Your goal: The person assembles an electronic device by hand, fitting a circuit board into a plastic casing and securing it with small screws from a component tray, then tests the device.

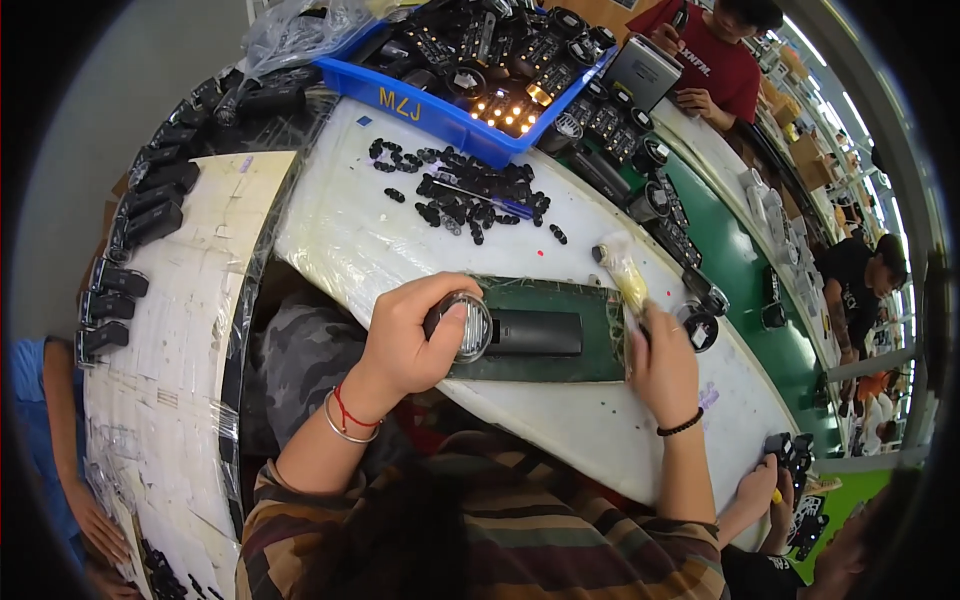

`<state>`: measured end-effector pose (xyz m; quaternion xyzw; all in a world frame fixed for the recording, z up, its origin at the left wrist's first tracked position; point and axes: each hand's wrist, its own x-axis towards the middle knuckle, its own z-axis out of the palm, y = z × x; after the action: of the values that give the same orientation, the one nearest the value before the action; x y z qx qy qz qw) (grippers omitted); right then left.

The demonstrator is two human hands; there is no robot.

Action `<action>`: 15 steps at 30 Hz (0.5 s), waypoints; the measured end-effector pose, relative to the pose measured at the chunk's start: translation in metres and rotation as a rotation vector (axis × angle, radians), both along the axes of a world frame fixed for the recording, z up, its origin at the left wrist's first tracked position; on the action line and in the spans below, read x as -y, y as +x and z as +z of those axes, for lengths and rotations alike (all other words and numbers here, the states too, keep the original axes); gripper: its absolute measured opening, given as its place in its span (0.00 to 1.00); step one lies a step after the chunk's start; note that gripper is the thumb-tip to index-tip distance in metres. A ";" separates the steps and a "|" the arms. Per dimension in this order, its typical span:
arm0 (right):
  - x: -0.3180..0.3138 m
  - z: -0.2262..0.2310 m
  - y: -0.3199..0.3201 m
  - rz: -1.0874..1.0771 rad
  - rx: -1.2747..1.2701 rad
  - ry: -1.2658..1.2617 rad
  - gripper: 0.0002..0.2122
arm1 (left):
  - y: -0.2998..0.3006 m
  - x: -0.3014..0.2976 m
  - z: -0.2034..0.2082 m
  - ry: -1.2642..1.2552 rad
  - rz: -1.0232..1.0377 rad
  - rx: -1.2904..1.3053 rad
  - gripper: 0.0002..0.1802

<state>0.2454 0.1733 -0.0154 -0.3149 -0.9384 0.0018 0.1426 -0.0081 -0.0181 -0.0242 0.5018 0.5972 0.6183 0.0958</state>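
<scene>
My left hand (415,335) is closed around the round head of a black flashlight (540,333), its thumb against the clear ridged lens. The flashlight's dark body lies across a dark green mat (605,300). At the mat's right end, my right hand (662,365) is closed on the lower end of a yellowish, hammer-like tool (630,280) with a dark tip pointing up and left. Its exact kind is blurred. Beyond the mat lie many small black parts (470,195) in a loose heap, with a blue-handled screwdriver (510,207) among them.
A blue bin (420,110) full of black light units, some lit, stands at the far edge. More flashlights stand on a green conveyor (735,245) to the right. Black units (155,215) line the left table (170,350). Co-workers (715,60) sit around.
</scene>
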 end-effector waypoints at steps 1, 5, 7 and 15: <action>0.005 -0.012 0.005 -0.044 0.039 0.095 0.24 | 0.000 -0.002 -0.002 0.038 0.001 -0.004 0.09; 0.013 -0.010 -0.003 -0.184 -0.021 -0.140 0.26 | -0.005 -0.006 -0.005 0.004 0.014 0.024 0.08; 0.008 -0.012 0.026 -0.023 -0.210 -0.230 0.21 | -0.006 -0.005 -0.007 0.044 0.016 0.033 0.08; 0.111 -0.002 0.056 -0.039 -0.193 -0.471 0.19 | -0.006 -0.010 -0.005 0.036 0.009 0.041 0.08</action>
<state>0.3009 0.0619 -0.0175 -0.3558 -0.8878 0.2478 0.1543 -0.0145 -0.0080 -0.0291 0.4881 0.5859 0.6397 0.0963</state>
